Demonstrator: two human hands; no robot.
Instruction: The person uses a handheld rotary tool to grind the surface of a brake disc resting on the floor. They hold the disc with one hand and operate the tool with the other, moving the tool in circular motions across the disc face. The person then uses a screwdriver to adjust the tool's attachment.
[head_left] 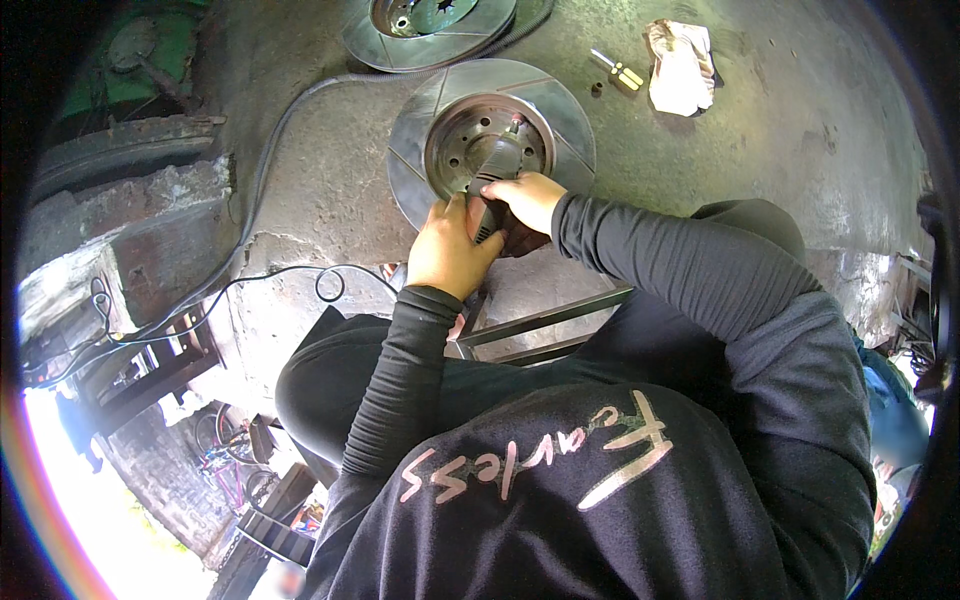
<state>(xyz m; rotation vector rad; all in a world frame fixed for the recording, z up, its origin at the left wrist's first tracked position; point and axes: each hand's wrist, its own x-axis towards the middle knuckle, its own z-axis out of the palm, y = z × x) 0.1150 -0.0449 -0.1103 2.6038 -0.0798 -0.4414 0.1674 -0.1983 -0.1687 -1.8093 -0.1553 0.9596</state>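
A metal brake disc (560, 110) lies flat on the concrete floor in front of me. Both my hands grip a dark power tool (497, 165) whose head sits inside the disc's raised hub (460, 135). My left hand (447, 250) wraps the tool's rear body from the left. Over the tool's middle, my right hand (528, 198) closes from the right. Both arms wear dark long sleeves.
A second brake disc (430, 35) lies further away at the top. A screwdriver (617, 70) and a white rag (680, 65) rest on the floor to the upper right. A black cable (270, 200) runs left across the floor. A metal frame (540, 325) sits beneath my arms.
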